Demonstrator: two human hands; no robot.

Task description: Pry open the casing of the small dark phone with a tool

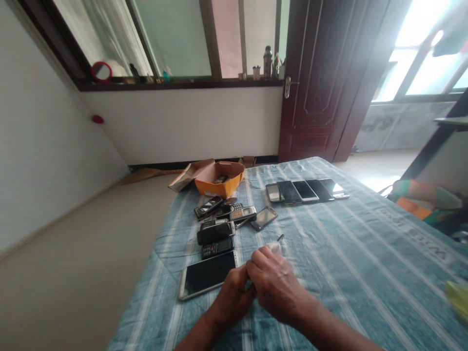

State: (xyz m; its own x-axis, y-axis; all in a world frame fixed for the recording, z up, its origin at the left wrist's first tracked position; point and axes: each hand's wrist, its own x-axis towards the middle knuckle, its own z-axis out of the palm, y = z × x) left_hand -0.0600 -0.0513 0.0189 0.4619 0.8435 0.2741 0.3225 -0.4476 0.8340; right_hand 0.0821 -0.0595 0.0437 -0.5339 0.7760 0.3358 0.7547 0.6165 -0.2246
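My left hand (237, 290) is closed, its fingers curled against my right hand; whatever it grips is mostly hidden. My right hand (272, 278) is closed too, with a crumpled white tissue (273, 246) showing past its fingers. A thin dark tip (281, 238) sticks out beyond the tissue, too small to name. Left of my hands lies a tablet (208, 275) with a dark screen and pale frame. Beyond it is a loose pile of old mobile phones, among them a black keypad phone (217, 248), a dark-screened phone (215, 234) and a silver keypad phone (243, 213).
An open orange box (221, 185) with phones inside stands at the bed's far left edge. Several smartphones (305, 191) overlap in a row at the far right. A grey phone frame (264, 218) lies beside the pile. A striped blue sheet (347, 263) covers the bed.
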